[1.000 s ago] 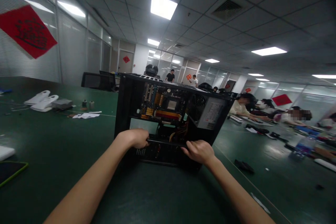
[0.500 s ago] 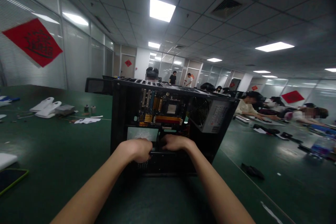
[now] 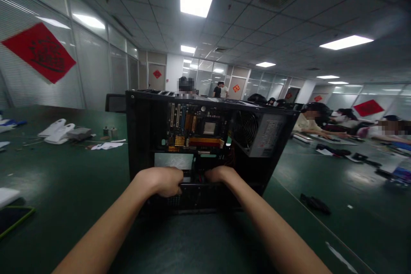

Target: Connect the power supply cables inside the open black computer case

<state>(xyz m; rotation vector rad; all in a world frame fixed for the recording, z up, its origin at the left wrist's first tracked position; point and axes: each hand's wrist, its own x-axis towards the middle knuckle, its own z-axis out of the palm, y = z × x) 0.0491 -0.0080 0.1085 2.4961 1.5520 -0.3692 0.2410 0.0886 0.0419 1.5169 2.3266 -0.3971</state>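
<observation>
An open black computer case (image 3: pixel 141 137) stands on a green table, its inside facing me. Fixed within it are a motherboard (image 3: pixel 195 126) at the upper middle and a fan with a silver power supply (image 3: pixel 266 135) at the upper right. My left hand (image 3: pixel 165 181) is closed at the lower front bar of the case, with its fingertips curled inward and partly hidden. My right hand (image 3: pixel 220 174) reaches into the lower middle of the case, beside some dark and red cables, and its fingers are hidden in shadow.
White plastic pieces (image 3: pixel 61 131), a grey box (image 3: pixel 79 133) and paper (image 3: pixel 107 145) lie on the left. A phone (image 3: pixel 14 219) is at the near left. Dark cloth (image 3: pixel 315 204) lies right of the case. Several people sit along the right side.
The case looks slightly nearer and wider in view. My right hand has moved a little to the right and deeper into the case, and my left hand has shifted slightly left.
</observation>
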